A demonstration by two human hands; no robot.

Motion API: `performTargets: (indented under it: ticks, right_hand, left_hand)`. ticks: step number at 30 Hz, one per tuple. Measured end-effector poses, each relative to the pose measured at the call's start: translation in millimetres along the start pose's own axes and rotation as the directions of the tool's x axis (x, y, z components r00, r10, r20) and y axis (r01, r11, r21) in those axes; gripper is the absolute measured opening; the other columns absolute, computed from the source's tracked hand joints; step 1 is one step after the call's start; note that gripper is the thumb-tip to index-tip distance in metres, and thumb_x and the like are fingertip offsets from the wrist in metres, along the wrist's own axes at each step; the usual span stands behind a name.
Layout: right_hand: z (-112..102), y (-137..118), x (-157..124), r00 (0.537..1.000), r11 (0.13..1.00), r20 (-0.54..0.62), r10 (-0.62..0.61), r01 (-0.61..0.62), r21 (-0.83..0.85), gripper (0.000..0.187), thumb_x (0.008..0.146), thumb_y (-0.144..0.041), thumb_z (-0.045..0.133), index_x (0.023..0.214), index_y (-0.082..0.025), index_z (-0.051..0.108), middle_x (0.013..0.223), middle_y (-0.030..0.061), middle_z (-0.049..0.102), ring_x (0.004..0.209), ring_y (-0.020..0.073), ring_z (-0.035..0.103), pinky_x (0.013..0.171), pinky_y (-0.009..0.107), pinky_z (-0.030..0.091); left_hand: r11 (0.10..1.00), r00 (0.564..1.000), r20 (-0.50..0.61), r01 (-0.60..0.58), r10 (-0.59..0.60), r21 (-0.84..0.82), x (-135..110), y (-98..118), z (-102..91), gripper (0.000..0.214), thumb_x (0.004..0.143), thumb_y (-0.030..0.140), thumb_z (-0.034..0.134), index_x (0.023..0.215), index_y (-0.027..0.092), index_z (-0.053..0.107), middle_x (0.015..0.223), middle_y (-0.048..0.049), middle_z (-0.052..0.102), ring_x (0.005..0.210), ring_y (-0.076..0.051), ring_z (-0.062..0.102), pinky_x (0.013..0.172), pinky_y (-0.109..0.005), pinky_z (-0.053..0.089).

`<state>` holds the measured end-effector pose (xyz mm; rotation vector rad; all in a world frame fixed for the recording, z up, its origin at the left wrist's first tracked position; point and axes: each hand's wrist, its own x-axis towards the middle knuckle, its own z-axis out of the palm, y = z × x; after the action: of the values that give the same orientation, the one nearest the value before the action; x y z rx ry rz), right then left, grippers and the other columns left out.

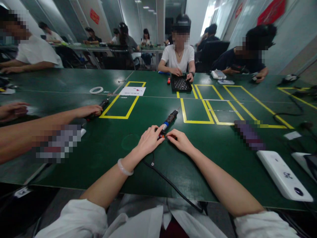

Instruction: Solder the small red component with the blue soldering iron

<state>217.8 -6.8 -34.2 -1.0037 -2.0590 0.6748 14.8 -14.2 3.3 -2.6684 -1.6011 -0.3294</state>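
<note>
A black soldering iron (169, 119) with a blue and red band lies on the green table (203, 165), tip pointing away from me. My left hand (149, 140) rests on its near end, fingers curled over the handle. My right hand (180, 139) lies beside it, fingertips pinching the handle's rear end. A black cord (170, 185) runs from the iron back toward me over the table edge. A pale bracelet (124, 168) sits on my left wrist.
Yellow taped rectangles (195, 112) mark the table ahead. A white power strip (282, 175) lies at the right. A co-worker's arm (61, 119) at the left holds another iron. Across the table a person works over a black tray (181, 84). A white tape ring (96, 90) lies far left.
</note>
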Motion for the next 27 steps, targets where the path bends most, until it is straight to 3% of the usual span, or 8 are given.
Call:
performTargets:
  ticks: [4,9,14,20,24,27]
  right_hand:
    - [-0.9,1.5,0.1,1.0,1.0,0.011,-0.005,0.005,-0.018,0.014,0.093,-0.022,0.053,0.093,-0.018,0.066,0.085,0.0034,0.061,0.071,0.0135,0.056,0.068,0.025,0.043]
    - [-1.2,0.4,-0.8,1.0,1.0,0.002,-0.005,0.005,-0.02,0.015,0.093,-0.022,0.052,0.093,-0.019,0.067,0.087,0.004,0.063,0.072,0.0138,0.057,0.068,0.025,0.044]
    - [-1.8,-1.0,-0.5,1.0,1.0,0.006,0.009,-0.008,-0.026,0.015,0.093,-0.021,0.052,0.091,-0.018,0.067,0.086,0.0039,0.063,0.072,0.0138,0.057,0.068,0.025,0.043]
    - [-1.3,0.6,0.3,1.0,0.999,0.017,0.011,-0.01,-0.034,0.015,0.092,-0.021,0.053,0.091,-0.018,0.067,0.086,0.004,0.064,0.073,0.014,0.057,0.068,0.025,0.044]
    - [-1.2,1.6,-0.1,1.0,0.999,0.019,0.007,-0.007,-0.033,0.014,0.092,-0.021,0.053,0.091,-0.018,0.067,0.086,0.0039,0.064,0.073,0.0141,0.058,0.068,0.025,0.044]
    - [-1.7,1.7,0.1,1.0,0.999,0.02,0.007,-0.006,-0.036,0.013,0.092,-0.02,0.053,0.09,-0.018,0.066,0.086,0.0039,0.064,0.074,0.0143,0.059,0.069,0.025,0.044]
  left_hand:
    - [0.996,0.997,0.013,0.077,-0.078,0.041,4.4,-19.1,-3.7,0.06,0.091,0.045,0.048,0.146,0.029,0.03,0.124,-0.0103,0.049,0.103,-0.025,0.054,0.083,-0.034,0.046]
    - [0.964,0.965,0.038,0.259,-0.261,0.056,8.4,-65.7,-8.1,0.062,0.091,0.051,0.044,0.147,0.028,0.031,0.127,-0.0124,0.048,0.106,-0.028,0.055,0.083,-0.038,0.047]
    - [0.893,0.891,0.061,0.448,-0.45,0.044,2.5,-124.4,-12.9,0.065,0.088,0.055,0.042,0.146,0.025,0.034,0.133,-0.0152,0.047,0.116,-0.034,0.051,0.092,-0.045,0.044]
    - [0.781,0.782,0.019,0.623,-0.624,0.041,-15.1,-185.8,-18.3,0.069,0.086,0.061,0.042,0.143,0.023,0.039,0.137,-0.0203,0.045,0.119,-0.041,0.049,0.092,-0.052,0.043]
    - [0.74,0.741,-0.057,0.671,-0.669,0.044,-26.0,-208.8,-20.5,0.067,0.085,0.058,0.045,0.14,0.019,0.044,0.134,-0.0228,0.048,0.115,-0.042,0.052,0.09,-0.052,0.042]
    - [0.728,0.73,-0.127,0.682,-0.671,0.068,-28.2,-212.0,-20.4,0.061,0.085,0.055,0.048,0.135,0.019,0.048,0.128,-0.0226,0.052,0.113,-0.04,0.053,0.091,-0.05,0.041]
